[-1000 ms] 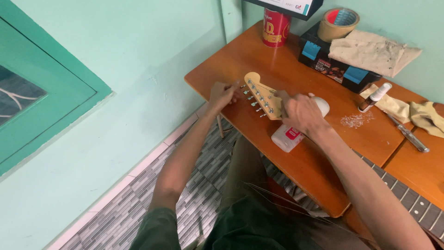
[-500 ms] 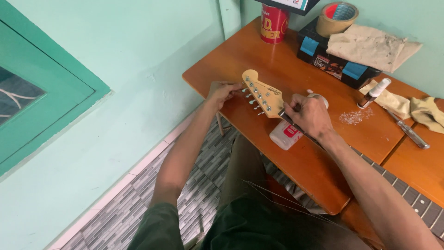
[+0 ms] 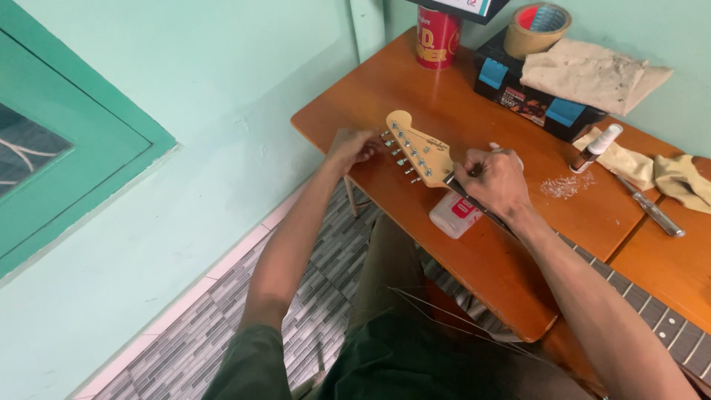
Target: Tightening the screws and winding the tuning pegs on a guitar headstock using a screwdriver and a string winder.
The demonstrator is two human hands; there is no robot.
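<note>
A pale wooden guitar headstock (image 3: pixel 415 148) with several tuning pegs lies on the orange-brown table (image 3: pixel 415 89). My left hand (image 3: pixel 354 146) pinches a tuning peg at the headstock's left edge. My right hand (image 3: pixel 495 181) wraps around the neck just below the headstock, fingers curled on it. The dark fretboard (image 3: pixel 666 318) runs off to the lower right under my right forearm. A small white plastic box with a red label (image 3: pixel 455 215) lies beside my right hand.
At the table's back stand a red can (image 3: pixel 437 37), a black box (image 3: pixel 537 92) with a tape roll (image 3: pixel 537 28) and a cloth (image 3: pixel 592 74). A small spray bottle (image 3: pixel 596 148), white crumbs (image 3: pixel 564 185), a metal tool (image 3: pixel 652 211) and rags (image 3: pixel 681 181) lie right. Tiled floor (image 3: pixel 178 355) below.
My right hand slid down off the headstock face to the neck, uncovering the pegs. The view shifted slightly. My left hand stays at the tuning pegs.
</note>
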